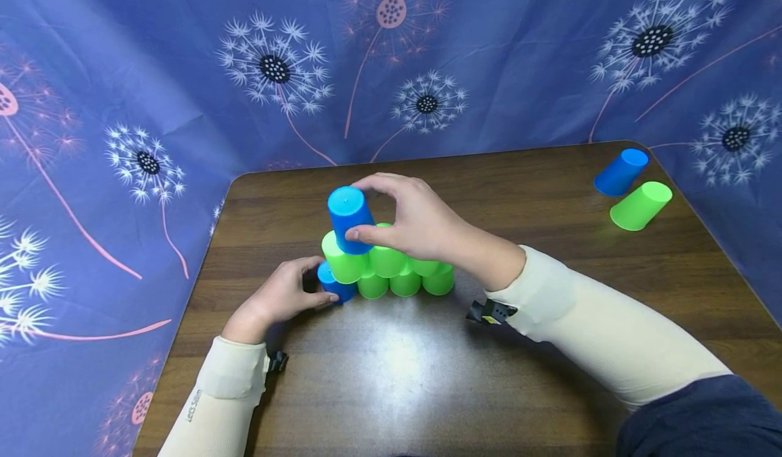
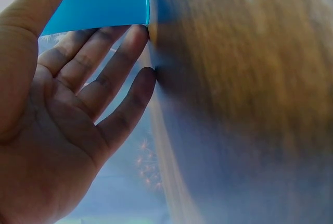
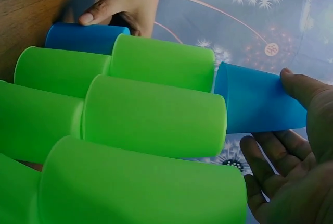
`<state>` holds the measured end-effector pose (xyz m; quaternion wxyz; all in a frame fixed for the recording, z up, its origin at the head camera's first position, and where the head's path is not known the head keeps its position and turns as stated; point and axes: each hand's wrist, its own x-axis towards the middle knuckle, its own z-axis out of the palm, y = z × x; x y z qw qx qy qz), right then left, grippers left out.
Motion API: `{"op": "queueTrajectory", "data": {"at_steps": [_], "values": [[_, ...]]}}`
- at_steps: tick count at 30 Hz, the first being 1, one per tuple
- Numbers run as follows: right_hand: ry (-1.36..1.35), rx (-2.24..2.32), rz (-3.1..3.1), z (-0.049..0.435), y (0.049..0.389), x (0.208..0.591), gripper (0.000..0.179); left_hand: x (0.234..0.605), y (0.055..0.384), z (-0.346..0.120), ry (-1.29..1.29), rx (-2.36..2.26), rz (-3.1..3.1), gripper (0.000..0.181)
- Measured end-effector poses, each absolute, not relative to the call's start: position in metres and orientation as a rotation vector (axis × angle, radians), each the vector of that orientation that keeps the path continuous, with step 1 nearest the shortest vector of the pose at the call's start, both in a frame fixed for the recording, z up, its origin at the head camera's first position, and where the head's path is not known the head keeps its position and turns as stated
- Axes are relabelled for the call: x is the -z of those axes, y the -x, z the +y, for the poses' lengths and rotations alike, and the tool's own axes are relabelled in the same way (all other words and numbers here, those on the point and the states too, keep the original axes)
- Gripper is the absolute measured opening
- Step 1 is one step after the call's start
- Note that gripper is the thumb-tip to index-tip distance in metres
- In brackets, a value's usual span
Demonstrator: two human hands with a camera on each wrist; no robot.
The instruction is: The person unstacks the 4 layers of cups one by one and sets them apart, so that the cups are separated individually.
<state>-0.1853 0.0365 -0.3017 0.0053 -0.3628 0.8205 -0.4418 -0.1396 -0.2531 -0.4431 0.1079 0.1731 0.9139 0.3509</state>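
An upside-down blue cup is held by my right hand, thumb at the front and fingers round the far side. Its rim is right at the tops of the leftmost green cups of the second row, as the right wrist view also shows with that upper cup. At the left end of the bottom row, my left hand grips another blue cup between thumb and fingers. Green cups continue that row, and three more green cups form the tier above.
Off at the table's back right stand a separate blue cup and a green cup, both upside down. The wooden table reaches back to a blue cloth with dandelion prints.
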Motion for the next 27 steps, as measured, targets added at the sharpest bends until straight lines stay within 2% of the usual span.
{"op": "queueTrajectory", "data": {"at_steps": [9,17,27], "values": [[1.101,1.618,2.583,0.062,0.183,0.287,0.054,0.444,0.139,-0.254,-0.53,-1.047,2.705,0.051],[0.995,1.836,2.6,0.097,0.166,0.261,0.047,0.444,0.139,-0.254,-0.564,-1.043,2.724,0.053],[0.738,1.921,2.704,0.151,0.179,0.289,0.044,0.444,0.138,-0.252,-0.591,-1.051,2.744,0.053]]}}
